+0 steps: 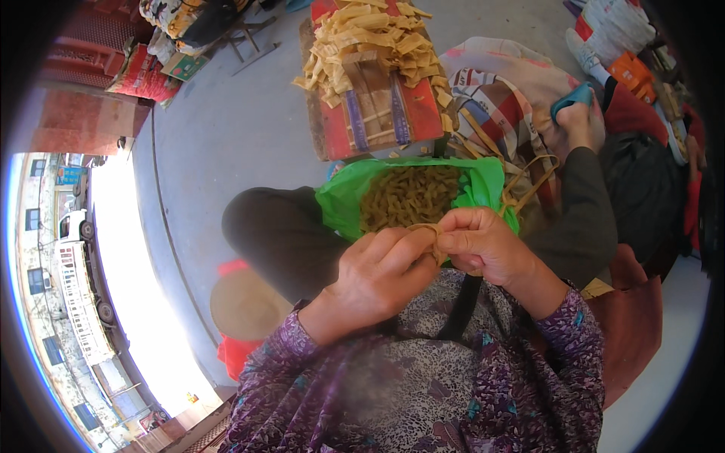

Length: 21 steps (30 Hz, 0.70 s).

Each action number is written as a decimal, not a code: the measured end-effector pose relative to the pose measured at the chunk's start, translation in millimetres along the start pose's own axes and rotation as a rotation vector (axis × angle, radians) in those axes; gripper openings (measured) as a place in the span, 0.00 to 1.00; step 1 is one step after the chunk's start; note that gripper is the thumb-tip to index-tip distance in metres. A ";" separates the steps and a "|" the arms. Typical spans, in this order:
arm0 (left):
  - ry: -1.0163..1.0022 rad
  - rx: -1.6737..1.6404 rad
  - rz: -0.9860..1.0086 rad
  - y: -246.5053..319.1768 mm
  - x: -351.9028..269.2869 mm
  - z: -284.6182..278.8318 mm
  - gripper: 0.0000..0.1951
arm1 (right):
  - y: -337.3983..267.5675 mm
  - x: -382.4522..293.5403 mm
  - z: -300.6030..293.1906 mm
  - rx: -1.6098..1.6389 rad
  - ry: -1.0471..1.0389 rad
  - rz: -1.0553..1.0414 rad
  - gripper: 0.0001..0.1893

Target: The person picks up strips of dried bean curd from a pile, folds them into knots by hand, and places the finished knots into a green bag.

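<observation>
Close in front of my chest, my left hand (376, 274) and my right hand (490, 246) meet, and both pinch a small folded tan strip (437, 238). Fingers cover most of the strip, so its full shape cannot be seen. Just beyond them, between my knees, an opened green plastic bag (342, 201) holds many small olive-brown folded pieces (405, 195). Past the bag stands a low red-topped table (427, 110). Flat pale yellow strips (368, 37) are heaped on it, beside a wooden block (371, 85) with purple printed bands (355, 119) along its sides.
A checked cloth (498, 107) and looped tan strips (532, 181) lie right of the table. Another person's bare foot (575, 119) in a teal slipper rests there. A round beige-topped object (249, 306) stands at my left; a red sack (144, 73) lies at upper left.
</observation>
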State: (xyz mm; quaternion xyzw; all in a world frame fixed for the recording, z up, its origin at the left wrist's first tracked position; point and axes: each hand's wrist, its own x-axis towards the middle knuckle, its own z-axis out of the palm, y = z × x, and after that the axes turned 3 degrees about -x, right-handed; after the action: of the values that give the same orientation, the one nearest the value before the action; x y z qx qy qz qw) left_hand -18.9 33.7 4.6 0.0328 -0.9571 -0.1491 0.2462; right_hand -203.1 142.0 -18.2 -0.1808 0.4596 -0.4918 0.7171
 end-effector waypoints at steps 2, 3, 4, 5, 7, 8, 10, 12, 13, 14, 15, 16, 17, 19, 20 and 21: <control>0.086 0.070 -0.027 0.2 -0.6 3.3 0.10 | 0.5 1.7 0.3 0.122 -0.004 -0.029 0.07; 0.110 0.092 -0.069 0.5 -0.5 4.4 0.10 | 0.9 2.1 -0.6 0.157 -0.027 -0.048 0.06; 0.133 0.115 -0.112 0.3 -0.7 5.2 0.10 | 1.6 2.8 -1.4 0.192 -0.051 -0.067 0.05; 0.169 0.032 -0.176 -2.8 -2.4 6.8 0.10 | 3.9 3.9 -0.9 0.235 -0.107 -0.078 0.05; 0.240 -0.134 -0.303 -10.2 -4.1 8.6 0.09 | 10.5 6.4 1.0 0.320 -0.218 -0.101 0.05; 0.308 -0.112 -0.298 -8.1 -2.4 9.3 0.08 | 13.1 8.1 -0.2 0.305 -0.209 -0.094 0.05; 0.300 0.018 -0.230 -10.0 -7.4 11.4 0.09 | 17.9 11.9 -2.7 0.277 -0.195 -0.079 0.05; 0.274 0.076 -0.246 -6.9 -1.5 8.0 0.10 | 19.9 14.4 -6.0 0.213 -0.138 -0.050 0.05; 0.221 -0.029 -0.309 -9.7 -4.5 9.2 0.10 | 20.5 15.3 -7.0 0.181 -0.110 -0.036 0.05; 0.167 -0.134 -0.371 -14.9 -11.2 12.3 0.11 | 21.1 15.9 -6.7 0.154 -0.082 -0.050 0.05; 0.113 -0.240 -0.432 -19.5 -15.8 16.0 0.12 | 21.5 16.5 -6.0 0.127 -0.053 -0.064 0.06; 0.239 -0.266 -0.415 -21.7 -16.6 22.4 0.12 | 21.9 17.0 -5.5 0.100 -0.024 -0.079 0.06; 0.243 -0.206 -0.328 -19.5 -20.6 22.2 0.12 | 23.0 17.3 -6.2 0.087 -0.021 -0.087 0.06; 0.244 -0.090 -0.155 -8.6 -19.3 14.0 0.11 | 26.2 17.4 -9.7 0.066 -0.011 -0.101 0.06; 0.189 0.028 -0.050 -4.0 -14.7 10.8 0.12 | 26.8 17.3 -8.6 0.037 0.022 -0.128 0.07; 0.134 0.050 -0.067 -2.8 -16.1 10.8 0.12 | 27.0 17.6 -5.5 0.007 0.052 -0.156 0.07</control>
State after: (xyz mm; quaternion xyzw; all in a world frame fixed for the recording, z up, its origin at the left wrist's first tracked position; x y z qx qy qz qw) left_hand -10.0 36.2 -12.7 0.0809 -0.9403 -0.1308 0.3036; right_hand -191.5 139.9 -48.7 -0.2006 0.4609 -0.5524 0.6649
